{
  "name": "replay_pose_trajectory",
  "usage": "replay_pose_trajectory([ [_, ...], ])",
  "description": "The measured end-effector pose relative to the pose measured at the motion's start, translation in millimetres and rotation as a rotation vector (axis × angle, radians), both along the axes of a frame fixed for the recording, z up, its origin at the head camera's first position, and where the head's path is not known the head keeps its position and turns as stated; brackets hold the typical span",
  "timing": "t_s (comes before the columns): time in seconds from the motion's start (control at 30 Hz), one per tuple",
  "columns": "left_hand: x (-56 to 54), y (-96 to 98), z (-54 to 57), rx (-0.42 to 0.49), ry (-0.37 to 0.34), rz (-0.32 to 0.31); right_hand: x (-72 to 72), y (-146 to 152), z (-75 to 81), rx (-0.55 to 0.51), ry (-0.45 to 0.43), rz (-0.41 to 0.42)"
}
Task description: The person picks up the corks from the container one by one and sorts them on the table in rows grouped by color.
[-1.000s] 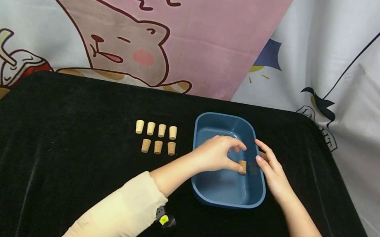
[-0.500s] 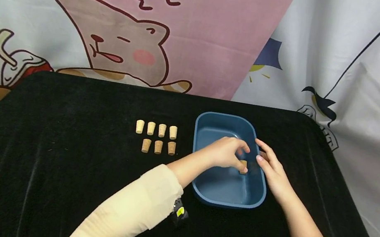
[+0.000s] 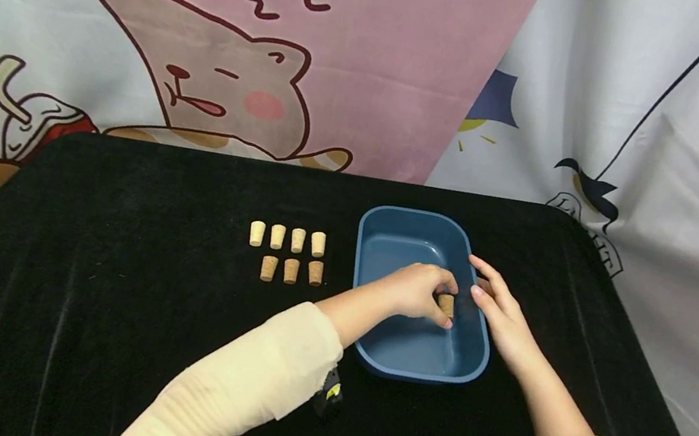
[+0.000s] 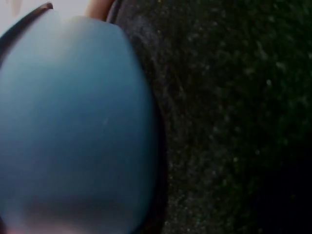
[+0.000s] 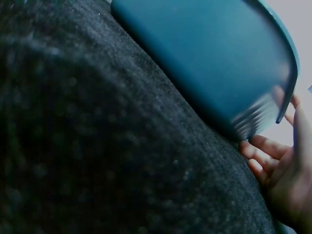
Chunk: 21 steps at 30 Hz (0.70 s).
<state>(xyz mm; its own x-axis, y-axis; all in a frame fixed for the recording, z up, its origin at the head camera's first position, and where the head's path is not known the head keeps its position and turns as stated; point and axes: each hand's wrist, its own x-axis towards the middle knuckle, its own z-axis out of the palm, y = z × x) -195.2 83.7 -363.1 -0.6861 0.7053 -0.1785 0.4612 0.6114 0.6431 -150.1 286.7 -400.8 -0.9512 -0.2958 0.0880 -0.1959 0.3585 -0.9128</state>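
My left hand reaches down into a blue plastic basin and pinches a small tan cork stopper between thumb and fingers, near the basin's right wall. Along the outside of that wall rests my right hand, its fingers extended against the rim. Seen from the right wrist, the right hand's fingers lie against the basin's lower corner. Blue basin wall fills the left part of the left wrist view, where the left hand's grip is hidden.
Left of the basin, several pale cork stoppers stand in a back row, with three darker cork stoppers in front. A black cloth covers the table. Behind it hangs a printed curtain.
My left hand has moved slightly right and lower inside the basin, and its fingers have closed around the cork stopper. The right hand has stayed at the rim.
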Motion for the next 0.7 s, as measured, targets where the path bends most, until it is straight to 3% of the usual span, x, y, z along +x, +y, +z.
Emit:
replay_pose_trajectory([
  [0.4,2.0,9.4,-3.0,-0.084,0.115,-0.002,0.0,2.1,0.6,-0.001,0.002,-0.013],
  [0.7,0.6,4.2,-0.7,-0.06,0.078,-0.014,-0.7,0.9,-0.5,-0.021,-0.007,0.002],
])
